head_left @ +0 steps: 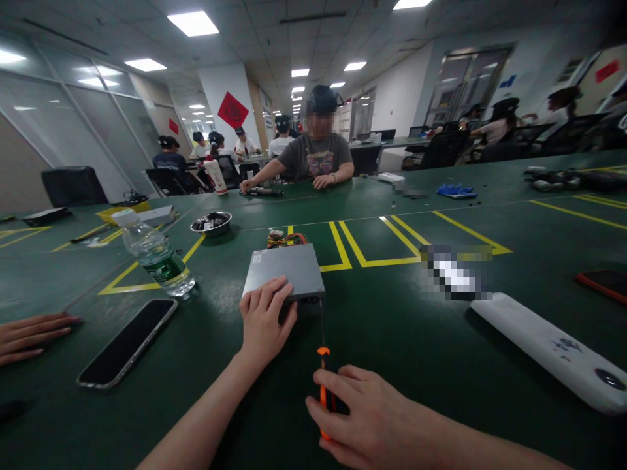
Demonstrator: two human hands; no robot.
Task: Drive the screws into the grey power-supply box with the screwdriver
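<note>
A grey metal computer power supply [284, 261] lies on the green table, its front side with a socket facing me. Bunched colored cables [289, 239] come out behind it. My left hand [267, 320] grips its near left edge, fingers on the top and thumb lower at the front. In my right hand [360, 411] is a screwdriver [323, 391] with an orange and black handle. Its long thin shaft points away from me and reaches the front right corner of the power supply; whether the tip sits in a screw is too small to tell.
Left of the power supply stand a water bottle [159, 258], a phone [127, 343] and a metal bowl [211, 223] with dark small parts. Another person's hand [34, 336] rests at the left edge. A white elongated device [548, 349] lies right. Across the table sits a person [318, 153].
</note>
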